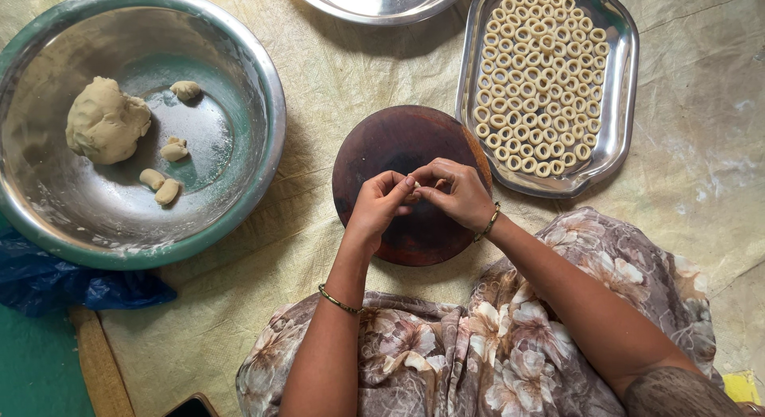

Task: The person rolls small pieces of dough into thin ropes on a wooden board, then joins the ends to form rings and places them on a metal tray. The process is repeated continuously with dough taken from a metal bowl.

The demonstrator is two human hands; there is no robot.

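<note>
My left hand (378,206) and my right hand (458,195) meet fingertip to fingertip over a round dark wooden board (398,142). Together they pinch a small piece of pale dough (412,195), mostly hidden by the fingers. To the right of the board lies a steel tray (624,82) packed with several small dough rings (540,82). At the left stands a big steel bowl (263,90) holding a large dough lump (105,120) and several small dough bits (163,178).
Everything rests on a pale yellowish sheet (319,74). Another steel plate (378,2) pokes in at the top edge. A blue plastic bag (56,285) lies under the bowl's lower left. My floral-clothed lap (494,345) fills the foreground.
</note>
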